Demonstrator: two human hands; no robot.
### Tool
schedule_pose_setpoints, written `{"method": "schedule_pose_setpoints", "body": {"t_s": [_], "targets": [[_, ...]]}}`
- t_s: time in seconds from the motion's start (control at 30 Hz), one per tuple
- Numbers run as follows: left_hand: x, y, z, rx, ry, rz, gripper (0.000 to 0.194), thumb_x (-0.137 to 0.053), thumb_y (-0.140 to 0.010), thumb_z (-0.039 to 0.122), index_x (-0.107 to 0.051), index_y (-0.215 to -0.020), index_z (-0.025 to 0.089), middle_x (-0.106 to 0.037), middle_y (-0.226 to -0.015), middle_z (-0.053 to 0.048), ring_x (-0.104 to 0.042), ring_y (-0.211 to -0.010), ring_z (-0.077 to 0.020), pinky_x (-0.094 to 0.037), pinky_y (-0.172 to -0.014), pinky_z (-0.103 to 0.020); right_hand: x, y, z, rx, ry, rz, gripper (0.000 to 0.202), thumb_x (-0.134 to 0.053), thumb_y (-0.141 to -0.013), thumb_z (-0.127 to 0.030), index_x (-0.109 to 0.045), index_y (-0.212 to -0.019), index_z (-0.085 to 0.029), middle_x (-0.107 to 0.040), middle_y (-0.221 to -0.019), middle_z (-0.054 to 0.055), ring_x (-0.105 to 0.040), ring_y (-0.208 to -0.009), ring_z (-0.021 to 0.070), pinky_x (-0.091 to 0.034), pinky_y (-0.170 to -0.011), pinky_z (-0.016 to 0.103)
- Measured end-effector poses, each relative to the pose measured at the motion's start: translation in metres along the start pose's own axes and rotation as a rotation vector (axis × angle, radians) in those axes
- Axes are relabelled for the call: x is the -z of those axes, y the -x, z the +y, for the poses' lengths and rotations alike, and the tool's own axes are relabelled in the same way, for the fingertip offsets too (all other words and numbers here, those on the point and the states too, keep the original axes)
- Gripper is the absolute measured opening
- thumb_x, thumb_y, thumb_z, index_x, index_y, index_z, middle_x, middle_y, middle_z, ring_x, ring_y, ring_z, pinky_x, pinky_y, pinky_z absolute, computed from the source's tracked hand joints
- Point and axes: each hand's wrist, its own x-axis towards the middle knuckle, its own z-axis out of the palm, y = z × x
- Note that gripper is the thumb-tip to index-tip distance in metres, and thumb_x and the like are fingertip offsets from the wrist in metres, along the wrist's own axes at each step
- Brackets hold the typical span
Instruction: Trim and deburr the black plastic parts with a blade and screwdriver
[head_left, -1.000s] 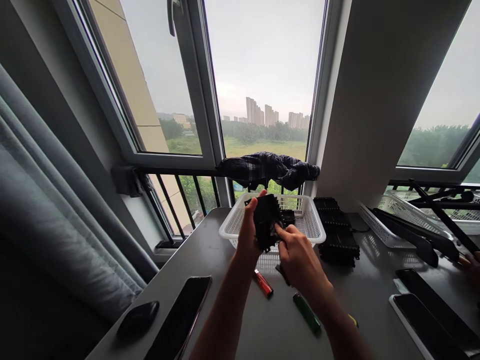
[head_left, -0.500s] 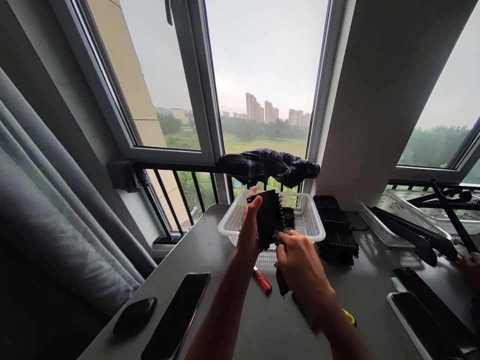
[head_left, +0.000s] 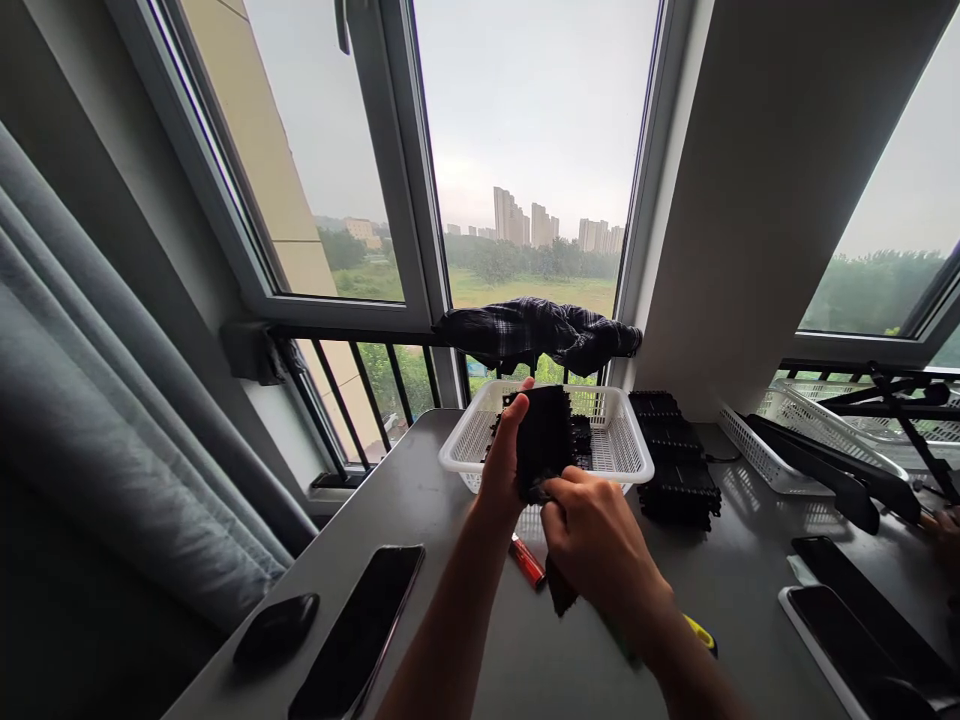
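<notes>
My left hand (head_left: 501, 460) is closed around a black plastic part with toothed edges (head_left: 546, 430), holding it upright over the near side of a white plastic basket (head_left: 547, 468). Pinched in my right hand (head_left: 600, 530) is a dark, limp piece that looks like cloth (head_left: 561, 588). Its lower corner hangs beneath my palm. The right fingertips press this piece against the bottom of the black part. More black toothed parts (head_left: 581, 435) lie inside the basket, partly hidden by the held one.
Stacked black parts (head_left: 675, 450) stand right of the basket. A red lighter-like object (head_left: 527, 562) and a yellow object (head_left: 700, 635) lie near my forearms. Phones (head_left: 360, 630) and a mouse (head_left: 276, 630) rest on the table. Another person's hand (head_left: 949, 525) shows at far right.
My right fingers have shifted slightly left and down along the lower edge of the black part. The dark hanging piece has swung with them. The left hand keeps its hold.
</notes>
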Motion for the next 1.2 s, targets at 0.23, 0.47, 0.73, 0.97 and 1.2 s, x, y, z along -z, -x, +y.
{"method": "schedule_pose_setpoints", "body": {"t_s": [0.23,0.47,0.73,0.97,1.2], "targets": [[0.011,-0.005,0.000,0.167,0.001,-0.163,0.058,-0.064,-0.079,0.053,-0.063,-0.122,0.014,-0.073,-0.085,-0.007,-0.067,-0.064,-0.0161,-0.052,-0.058,-0.024,0.022,-0.002,0.014,0.021,-0.495,0.038,0.035,-0.043,-0.082,-0.009,-0.076,-0.083,-0.019,-0.065,-0.077,0.001,-0.057,-0.066,0.0117,-0.040,-0.059,0.021],[0.004,0.000,-0.013,0.374,0.023,-0.196,0.055,-0.057,-0.085,0.055,-0.066,-0.118,0.012,-0.076,-0.089,-0.011,-0.072,-0.087,-0.0263,-0.057,-0.081,-0.034,0.021,-0.008,0.028,-0.041,-0.232,0.370,0.049,-0.041,-0.087,-0.015,-0.061,-0.131,-0.022,-0.063,-0.097,0.003,-0.059,-0.072,0.0134,-0.046,-0.065,0.025],[-0.007,0.003,-0.021,0.414,0.070,-0.226,0.057,-0.057,-0.085,0.056,-0.065,-0.122,0.013,-0.075,-0.097,-0.012,-0.071,-0.092,-0.0256,-0.055,-0.086,-0.034,0.014,-0.007,0.022,-0.055,0.104,0.270,0.053,-0.039,-0.090,-0.015,-0.052,-0.141,-0.023,-0.064,-0.101,0.004,-0.061,-0.070,0.0140,-0.045,-0.063,0.025],[-0.012,0.006,-0.019,0.373,0.074,-0.287,0.063,-0.061,-0.082,0.059,-0.062,-0.128,0.016,-0.074,-0.098,-0.011,-0.071,-0.089,-0.0245,-0.056,-0.083,-0.033,0.017,-0.006,0.023,-0.036,-0.015,0.274,0.050,-0.039,-0.090,-0.016,-0.056,-0.137,-0.025,-0.064,-0.095,0.001,-0.061,-0.072,0.0131,-0.045,-0.067,0.024],[-0.012,0.004,-0.029,0.362,0.019,-0.220,0.057,-0.064,-0.082,0.054,-0.066,-0.121,0.012,-0.074,-0.087,-0.010,-0.071,-0.074,-0.0209,-0.055,-0.066,-0.025,0.015,-0.005,0.020,-0.275,0.194,0.318,0.049,-0.041,-0.090,-0.016,-0.058,-0.135,-0.026,-0.066,-0.100,0.004,-0.060,-0.068,0.0141,-0.038,-0.058,0.025]]}}
